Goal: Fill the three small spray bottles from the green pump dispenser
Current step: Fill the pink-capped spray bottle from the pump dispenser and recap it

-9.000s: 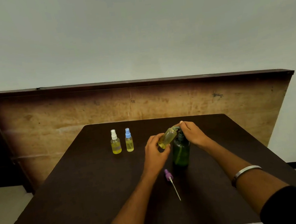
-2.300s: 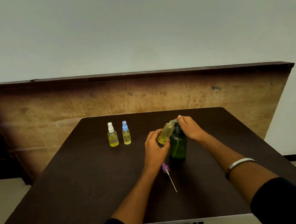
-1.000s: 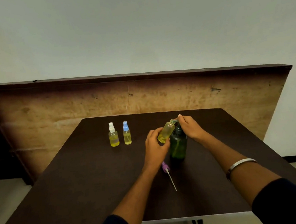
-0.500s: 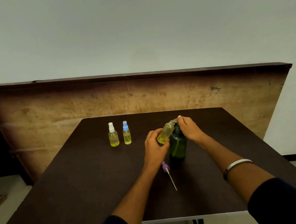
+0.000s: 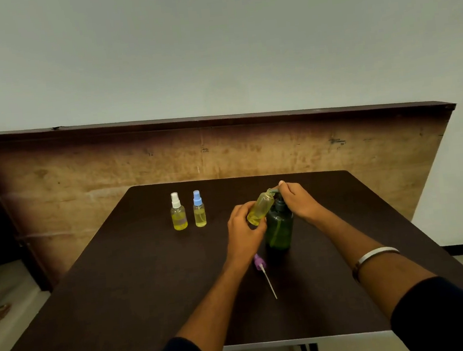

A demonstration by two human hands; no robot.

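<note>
The left hand (image 5: 243,228) is gripping the uncapped small bottle (image 5: 260,208), tilting its mouth up against the spout of the green pump bottle (image 5: 279,229), which is standing mid-table. The right hand (image 5: 298,199) is resting on the pump head with fingers curled over it. Pressing slowly while keeping the mouth under the spout should be avoiding spills.

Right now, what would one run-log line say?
left hand: tilts open bottle at spout | right hand: on green dispenser pump | purple sprayer: on table
</note>
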